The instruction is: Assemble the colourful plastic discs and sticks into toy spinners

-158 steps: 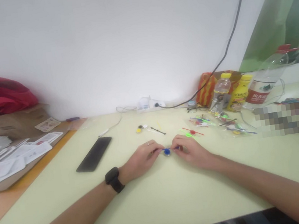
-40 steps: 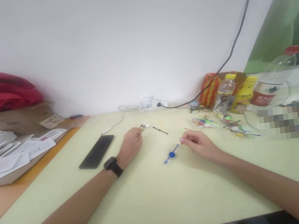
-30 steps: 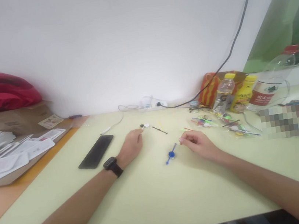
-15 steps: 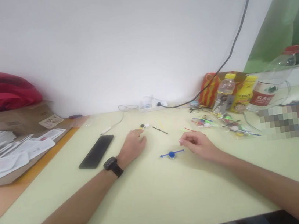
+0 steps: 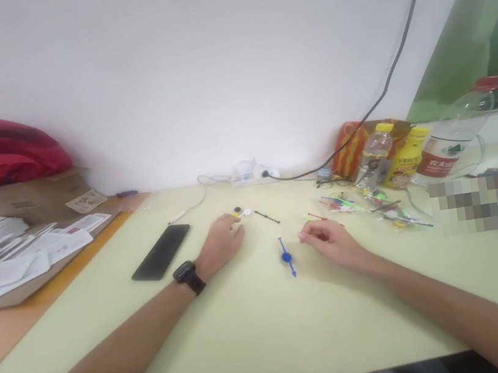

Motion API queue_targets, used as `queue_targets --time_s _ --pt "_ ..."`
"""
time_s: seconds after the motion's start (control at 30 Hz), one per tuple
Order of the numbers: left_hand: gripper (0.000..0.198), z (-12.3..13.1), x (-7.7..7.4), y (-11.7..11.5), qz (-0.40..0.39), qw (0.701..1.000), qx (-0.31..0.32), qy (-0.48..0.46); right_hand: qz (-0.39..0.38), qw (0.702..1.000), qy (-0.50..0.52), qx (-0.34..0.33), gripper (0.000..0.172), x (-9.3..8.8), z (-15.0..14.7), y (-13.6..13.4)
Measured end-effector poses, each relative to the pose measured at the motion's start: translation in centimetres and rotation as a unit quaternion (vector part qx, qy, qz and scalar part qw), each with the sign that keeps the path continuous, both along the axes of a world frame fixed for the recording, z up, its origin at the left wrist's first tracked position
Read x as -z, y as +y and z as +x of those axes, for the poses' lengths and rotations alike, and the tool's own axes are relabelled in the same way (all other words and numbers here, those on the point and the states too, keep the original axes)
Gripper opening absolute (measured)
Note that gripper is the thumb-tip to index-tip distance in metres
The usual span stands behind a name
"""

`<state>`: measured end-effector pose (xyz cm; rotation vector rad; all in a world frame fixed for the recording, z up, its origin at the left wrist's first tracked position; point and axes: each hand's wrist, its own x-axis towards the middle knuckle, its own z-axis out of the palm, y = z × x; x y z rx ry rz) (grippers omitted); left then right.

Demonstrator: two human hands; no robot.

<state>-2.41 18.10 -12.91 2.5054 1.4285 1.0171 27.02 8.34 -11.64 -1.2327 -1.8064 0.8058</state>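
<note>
A blue arrow spinner (image 5: 287, 258) lies on the table between my hands, its arrowhead toward me and its tail toward the wall. My right hand (image 5: 333, 241) rests just right of the spinner, apart from it, fingers curled in toward the thumb and nothing visible in them. Flat on the table, my left hand (image 5: 222, 239) has its fingers stretched forward; a black watch is on that wrist. By its fingertips lie a small white disc (image 5: 248, 212) and a small black disc (image 5: 237, 210). A thin black arrow (image 5: 267, 216) lies just beyond, between the hands.
A black phone (image 5: 161, 252) lies left of my left hand. Bagged colourful spinner parts (image 5: 394, 212) and a red arrow (image 5: 317, 216) are beyond my right hand. Bottles (image 5: 374, 153) stand at the back right; a power strip (image 5: 251, 172) sits by the wall. Papers (image 5: 31, 254) are stacked left.
The blue arrow on the spinner has turned from pointing left to pointing toward me. Both hands have stayed practically in place.
</note>
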Motion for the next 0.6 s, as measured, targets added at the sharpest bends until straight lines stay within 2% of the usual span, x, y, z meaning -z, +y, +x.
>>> queue_targets --time_s 0.13,0.37,0.5,0.6 --pt "0.013 0.1 -0.4 -0.2 0.013 1.000 0.010 -0.017 0.010 1.000 -0.010 -0.006 0.033 0.1 0.0 0.0" --pt "0.013 0.3 -0.8 -0.7 0.017 0.999 0.013 -0.028 0.039 0.998 -0.051 -0.026 0.034 0.3 -0.1 -0.3" --pt "0.015 0.4 -1.1 -1.2 0.019 0.999 0.026 -0.028 0.088 0.992 -0.085 -0.028 0.029 0.0 -0.2 -0.6" --pt "0.016 0.4 -1.3 -1.5 0.012 0.999 0.037 -0.025 0.164 0.977 -0.109 -0.081 0.018 -0.6 -0.4 -1.2"
